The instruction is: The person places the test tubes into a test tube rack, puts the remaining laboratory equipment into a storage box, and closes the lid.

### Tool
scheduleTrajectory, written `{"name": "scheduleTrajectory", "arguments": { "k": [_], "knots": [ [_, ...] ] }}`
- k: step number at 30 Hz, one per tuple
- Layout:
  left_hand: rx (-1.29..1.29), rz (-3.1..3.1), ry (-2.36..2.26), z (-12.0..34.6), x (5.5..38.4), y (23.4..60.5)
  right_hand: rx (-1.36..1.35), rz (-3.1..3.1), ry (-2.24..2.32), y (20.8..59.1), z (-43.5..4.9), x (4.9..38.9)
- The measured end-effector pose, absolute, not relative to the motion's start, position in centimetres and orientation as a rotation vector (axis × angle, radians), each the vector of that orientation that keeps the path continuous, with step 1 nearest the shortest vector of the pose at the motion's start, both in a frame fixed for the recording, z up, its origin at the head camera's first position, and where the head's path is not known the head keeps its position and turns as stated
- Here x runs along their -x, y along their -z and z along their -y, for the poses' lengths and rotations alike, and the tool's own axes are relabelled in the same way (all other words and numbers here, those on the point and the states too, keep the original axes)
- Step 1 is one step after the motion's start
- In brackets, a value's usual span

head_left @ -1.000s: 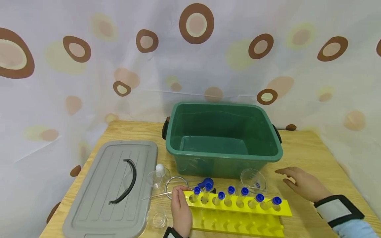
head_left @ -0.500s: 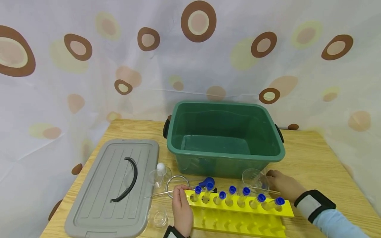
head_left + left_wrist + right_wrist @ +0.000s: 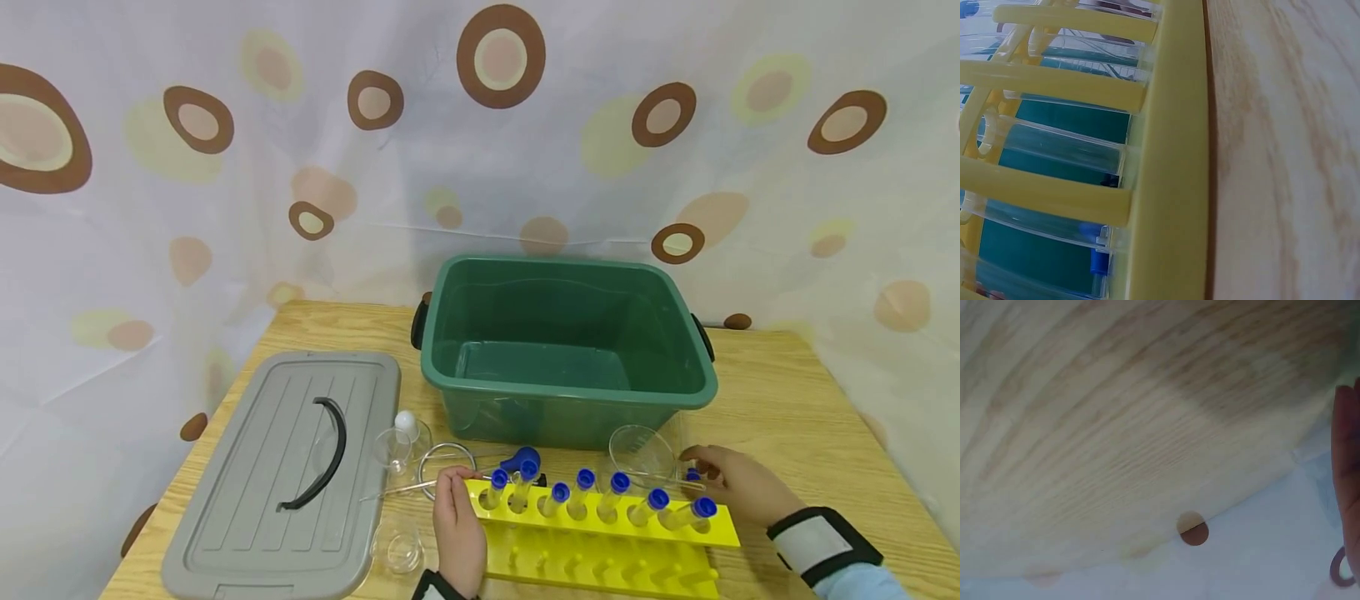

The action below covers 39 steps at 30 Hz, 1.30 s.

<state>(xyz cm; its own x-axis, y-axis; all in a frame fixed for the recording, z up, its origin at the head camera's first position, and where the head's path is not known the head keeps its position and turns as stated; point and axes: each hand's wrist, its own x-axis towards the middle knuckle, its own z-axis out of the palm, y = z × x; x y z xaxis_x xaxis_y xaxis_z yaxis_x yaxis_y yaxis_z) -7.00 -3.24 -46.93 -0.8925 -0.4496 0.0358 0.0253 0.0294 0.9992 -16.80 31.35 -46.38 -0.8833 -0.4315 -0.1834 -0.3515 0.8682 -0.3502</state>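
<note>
My left hand grips the left end of the yellow test tube rack. Several clear tubes with blue caps stand tilted in its holes. In the left wrist view, the rack's pegs and the tubes fill the left half. Behind the rack's right end, my right hand pinches a small blue-capped piece between thumb and index finger; its lower part is hidden. Beside those fingers is a clear beaker, with a thin rod at its foot. The right wrist view shows only a finger edge.
An open green bin stands behind the rack. A grey lid with a black handle lies at left. Between lid and rack are clear beakers, a metal ring, a thin rod and a blue rubber bulb.
The right hand reached left to beside the beaker, then drew back a little with the blue-capped piece between its fingers. The left hand has stayed on the rack.
</note>
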Motion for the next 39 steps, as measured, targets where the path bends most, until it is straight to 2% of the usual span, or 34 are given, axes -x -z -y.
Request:
{"name": "scheduleTrajectory", "arguments": {
  "k": [9, 17, 24, 28, 32, 39],
  "knots": [
    [-0.446, 1.975, 1.940, 3.2, 6.9, 46.9, 0.360, -2.926, 0.801, 44.0, -33.5, 15.1],
    [-0.440, 1.969, 1.947, 3.3, 6.9, 46.8, 0.197, -3.164, 0.876, 40.3, -33.9, 13.2],
    [-0.451, 1.965, 1.953, 3.2, 6.9, 46.6, 0.285, -3.454, 1.119, 36.5, -32.7, 11.5],
    [-0.456, 1.964, 1.952, 3.2, 6.9, 46.6, 0.174, -3.490, 1.134, 34.9, -31.8, 10.5],
    [-0.456, 1.970, 1.946, 3.2, 6.9, 46.8, 0.082, -3.478, 1.163, 34.1, -31.1, 9.6],
    [-0.461, 1.971, 1.950, 3.2, 6.9, 46.7, 0.252, -3.443, 1.352, 34.0, -30.2, 8.5]
  ]
}}
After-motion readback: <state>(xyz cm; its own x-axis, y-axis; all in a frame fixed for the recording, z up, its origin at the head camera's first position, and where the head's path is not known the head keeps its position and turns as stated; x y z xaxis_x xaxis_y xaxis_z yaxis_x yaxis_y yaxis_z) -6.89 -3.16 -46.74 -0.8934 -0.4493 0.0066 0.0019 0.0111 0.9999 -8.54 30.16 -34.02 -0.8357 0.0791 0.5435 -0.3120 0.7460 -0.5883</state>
